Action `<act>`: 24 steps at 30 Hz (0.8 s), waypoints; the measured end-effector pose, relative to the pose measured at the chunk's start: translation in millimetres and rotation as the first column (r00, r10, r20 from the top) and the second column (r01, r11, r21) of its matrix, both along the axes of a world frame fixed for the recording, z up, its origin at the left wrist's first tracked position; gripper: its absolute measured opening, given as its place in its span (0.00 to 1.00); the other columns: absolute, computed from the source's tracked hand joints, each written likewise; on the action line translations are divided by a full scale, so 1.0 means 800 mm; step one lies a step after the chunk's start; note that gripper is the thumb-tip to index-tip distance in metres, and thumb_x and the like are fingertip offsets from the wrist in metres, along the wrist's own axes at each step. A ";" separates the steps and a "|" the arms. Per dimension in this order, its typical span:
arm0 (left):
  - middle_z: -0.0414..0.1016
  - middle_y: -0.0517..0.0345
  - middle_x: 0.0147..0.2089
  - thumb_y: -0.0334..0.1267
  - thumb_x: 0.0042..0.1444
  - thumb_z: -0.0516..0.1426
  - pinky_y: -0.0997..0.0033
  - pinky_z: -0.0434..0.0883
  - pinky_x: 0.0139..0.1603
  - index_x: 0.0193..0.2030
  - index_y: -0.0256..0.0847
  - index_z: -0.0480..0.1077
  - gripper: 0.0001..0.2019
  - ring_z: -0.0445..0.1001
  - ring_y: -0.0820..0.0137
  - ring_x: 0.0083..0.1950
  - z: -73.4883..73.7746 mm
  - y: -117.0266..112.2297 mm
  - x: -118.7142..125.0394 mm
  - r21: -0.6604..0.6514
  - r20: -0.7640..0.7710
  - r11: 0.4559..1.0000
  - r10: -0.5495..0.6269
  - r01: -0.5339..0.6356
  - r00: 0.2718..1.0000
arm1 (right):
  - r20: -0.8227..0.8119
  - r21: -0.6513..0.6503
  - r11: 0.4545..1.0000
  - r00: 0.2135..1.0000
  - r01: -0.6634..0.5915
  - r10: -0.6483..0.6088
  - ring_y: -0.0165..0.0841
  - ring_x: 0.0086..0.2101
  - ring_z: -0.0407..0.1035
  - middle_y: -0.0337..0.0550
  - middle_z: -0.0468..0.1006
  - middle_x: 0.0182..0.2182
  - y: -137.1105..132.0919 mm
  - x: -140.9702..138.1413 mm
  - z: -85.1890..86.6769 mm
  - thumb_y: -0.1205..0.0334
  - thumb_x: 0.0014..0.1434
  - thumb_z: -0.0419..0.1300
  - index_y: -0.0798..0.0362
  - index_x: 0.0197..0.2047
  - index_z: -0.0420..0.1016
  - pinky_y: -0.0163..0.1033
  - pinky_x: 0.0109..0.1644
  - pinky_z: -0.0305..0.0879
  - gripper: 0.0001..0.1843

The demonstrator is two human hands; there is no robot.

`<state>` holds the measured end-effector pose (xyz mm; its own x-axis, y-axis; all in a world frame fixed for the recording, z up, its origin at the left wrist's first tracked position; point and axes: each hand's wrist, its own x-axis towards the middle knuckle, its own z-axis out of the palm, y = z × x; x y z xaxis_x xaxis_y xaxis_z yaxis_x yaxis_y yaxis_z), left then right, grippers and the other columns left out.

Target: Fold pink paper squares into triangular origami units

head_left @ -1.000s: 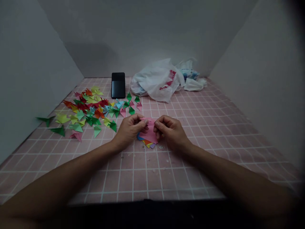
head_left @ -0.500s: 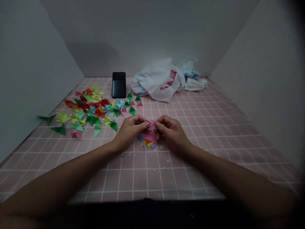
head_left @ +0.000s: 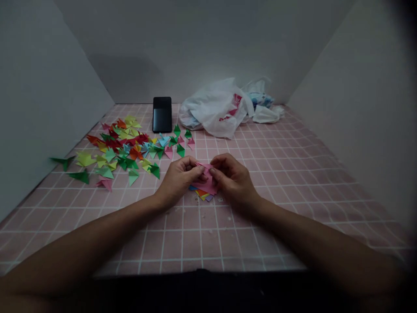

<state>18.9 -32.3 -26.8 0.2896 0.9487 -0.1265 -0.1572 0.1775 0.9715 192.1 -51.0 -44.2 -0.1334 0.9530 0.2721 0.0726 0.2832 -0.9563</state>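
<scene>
The left hand (head_left: 178, 181) is curled nearly closed and pinches the near left edge of a pink paper sheet (head_left: 207, 184), while the right hand (head_left: 232, 181) is curled in the same way and pinches its right side, the two hands almost touching above it. The thin, matte pink paper sheet is creased into angled folds, with a pointed corner rising between the hands, and it is held just above the desk. Directly under the pink paper sheet lies a small, fanned stack of coloured paper (head_left: 202, 194), showing blue, orange, yellow and purple edges. Left of the pink paper sheet spreads a loose drift of small folded paper triangles (head_left: 124, 148) in green, red, orange, yellow, pale blue and pink, their crisp points facing every way. Beyond the pink paper sheet, a flat, glossy black smartphone (head_left: 162, 114) sits near the far edge of the desk (head_left: 195, 243), whose pink surface is ruled into squares by white lines and flecked with small scraps near the pink paper sheet. Farther right of that line, a crumpled, thin white plastic bag (head_left: 211, 114) with red print lies in soft folds, and a bunched white tissue (head_left: 265, 114) rests beyond it. Smooth white panels (head_left: 55, 100) rise around the desk.
</scene>
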 end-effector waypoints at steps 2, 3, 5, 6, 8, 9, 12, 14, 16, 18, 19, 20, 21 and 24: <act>0.79 0.59 0.25 0.42 0.46 0.69 0.70 0.78 0.36 0.32 0.38 0.70 0.15 0.79 0.71 0.28 -0.002 0.000 0.001 -0.004 0.005 1.000 -0.017 0.017 1.000 | 0.067 0.077 0.997 0.997 0.018 -0.023 0.27 0.26 0.67 0.35 0.72 0.30 -0.001 0.001 -0.001 0.65 0.62 0.61 0.49 0.41 0.70 0.36 0.30 0.65 0.05; 0.79 0.59 0.25 0.42 0.46 0.69 0.70 0.78 0.37 0.32 0.38 0.70 0.15 0.79 0.71 0.28 -0.002 0.000 0.001 -0.004 0.007 1.000 -0.026 0.026 1.000 | 0.094 0.107 0.994 0.995 0.023 -0.033 0.27 0.27 0.68 0.35 0.73 0.31 -0.001 0.001 -0.001 0.66 0.62 0.61 0.49 0.42 0.71 0.36 0.31 0.65 0.05; 0.79 0.60 0.25 0.43 0.47 0.69 0.70 0.78 0.37 0.33 0.38 0.70 0.15 0.80 0.71 0.28 -0.003 0.000 0.001 0.004 0.013 0.999 -0.036 0.036 0.999 | 0.130 0.151 0.988 0.990 0.029 -0.049 0.28 0.30 0.69 0.36 0.73 0.32 -0.002 0.002 -0.002 0.67 0.62 0.61 0.49 0.43 0.72 0.36 0.33 0.65 0.06; 0.79 0.60 0.25 0.43 0.48 0.68 0.71 0.78 0.37 0.33 0.38 0.70 0.14 0.80 0.71 0.28 -0.003 0.000 0.001 0.009 0.016 0.999 -0.037 0.037 0.999 | 0.142 0.163 0.986 0.988 0.030 -0.053 0.29 0.31 0.69 0.37 0.74 0.34 -0.001 0.002 -0.002 0.67 0.62 0.60 0.49 0.43 0.72 0.36 0.35 0.66 0.06; 0.79 0.60 0.25 0.42 0.48 0.68 0.71 0.78 0.37 0.34 0.38 0.70 0.14 0.80 0.72 0.28 -0.003 0.000 0.001 0.016 0.022 0.999 -0.034 0.034 0.999 | 0.154 0.165 0.986 0.987 0.027 -0.053 0.30 0.33 0.70 0.38 0.75 0.35 -0.001 0.002 -0.002 0.67 0.63 0.60 0.50 0.43 0.72 0.37 0.36 0.67 0.06; 0.79 0.59 0.26 0.42 0.48 0.68 0.71 0.78 0.37 0.34 0.38 0.70 0.14 0.80 0.72 0.28 -0.003 0.000 0.001 0.019 0.022 0.999 -0.032 0.032 0.999 | 0.157 0.157 0.987 0.986 0.024 -0.049 0.30 0.34 0.70 0.39 0.75 0.36 -0.001 0.002 -0.002 0.66 0.63 0.60 0.50 0.44 0.72 0.37 0.36 0.67 0.05; 0.79 0.59 0.25 0.41 0.49 0.67 0.69 0.79 0.38 0.34 0.38 0.70 0.13 0.80 0.71 0.29 -0.003 -0.001 0.001 0.024 0.015 1.000 -0.021 0.021 1.000 | 0.157 0.132 0.991 0.987 0.021 -0.042 0.29 0.32 0.70 0.38 0.75 0.35 -0.001 0.002 0.000 0.65 0.63 0.61 0.50 0.43 0.73 0.37 0.36 0.67 0.05; 0.79 0.59 0.25 0.41 0.50 0.67 0.69 0.79 0.38 0.34 0.38 0.70 0.12 0.81 0.70 0.29 -0.003 -0.002 0.001 0.025 0.013 1.000 -0.016 0.015 1.000 | 0.155 0.128 0.992 0.987 0.021 -0.041 0.29 0.32 0.69 0.38 0.75 0.35 0.000 0.002 0.000 0.66 0.63 0.60 0.50 0.43 0.73 0.37 0.35 0.67 0.05; 0.80 0.59 0.26 0.41 0.49 0.67 0.68 0.79 0.39 0.34 0.38 0.70 0.12 0.81 0.70 0.29 -0.003 -0.003 0.001 0.025 0.009 1.000 -0.014 0.014 1.000 | 0.151 0.130 0.991 0.988 0.014 -0.034 0.28 0.30 0.69 0.38 0.75 0.34 0.000 0.002 0.001 0.67 0.63 0.60 0.50 0.43 0.73 0.36 0.35 0.66 0.06; 0.80 0.58 0.26 0.41 0.49 0.67 0.68 0.79 0.39 0.34 0.38 0.70 0.12 0.81 0.70 0.30 -0.004 -0.003 0.001 0.028 0.008 1.000 -0.008 0.007 1.000 | 0.151 0.140 0.990 0.988 0.003 -0.025 0.28 0.30 0.69 0.37 0.75 0.34 0.000 0.002 0.001 0.68 0.62 0.60 0.50 0.43 0.73 0.36 0.35 0.67 0.06; 0.80 0.58 0.26 0.41 0.49 0.67 0.68 0.79 0.39 0.33 0.38 0.71 0.12 0.81 0.70 0.30 -0.004 -0.003 0.001 0.028 0.008 1.000 -0.004 0.004 1.000 | 0.156 0.147 0.989 0.987 0.003 -0.026 0.28 0.30 0.69 0.37 0.75 0.34 0.000 0.003 0.001 0.68 0.62 0.60 0.50 0.43 0.73 0.36 0.35 0.67 0.06; 0.80 0.58 0.26 0.41 0.49 0.67 0.68 0.79 0.39 0.34 0.38 0.71 0.13 0.81 0.70 0.30 -0.004 -0.003 0.001 0.026 0.008 1.000 -0.004 0.003 1.000 | 0.165 0.152 0.988 0.986 0.006 -0.032 0.28 0.30 0.69 0.37 0.75 0.34 0.000 0.003 0.001 0.69 0.62 0.60 0.50 0.43 0.73 0.36 0.35 0.67 0.06; 0.80 0.59 0.26 0.42 0.49 0.68 0.68 0.79 0.39 0.34 0.38 0.71 0.13 0.81 0.69 0.30 -0.004 -0.003 0.000 0.025 0.006 1.000 -0.005 0.005 1.000 | 0.180 0.160 0.987 0.983 0.013 -0.042 0.29 0.30 0.69 0.38 0.75 0.34 0.000 0.003 0.001 0.69 0.62 0.60 0.50 0.43 0.74 0.36 0.35 0.67 0.06; 0.80 0.59 0.26 0.43 0.48 0.68 0.68 0.79 0.39 0.34 0.37 0.71 0.14 0.81 0.69 0.30 -0.003 -0.002 0.000 0.033 -0.011 0.999 -0.018 0.019 1.000 | 0.259 0.226 0.974 0.962 0.025 -0.085 0.30 0.32 0.70 0.39 0.77 0.34 0.002 0.005 0.002 0.69 0.63 0.60 0.51 0.42 0.75 0.37 0.37 0.67 0.05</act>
<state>19.0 -34.3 -29.3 0.3059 0.9470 -0.0982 -0.1436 0.1479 0.9785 196.2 -49.5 -42.9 -0.1783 0.8818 0.4365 0.3364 0.4715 -0.8152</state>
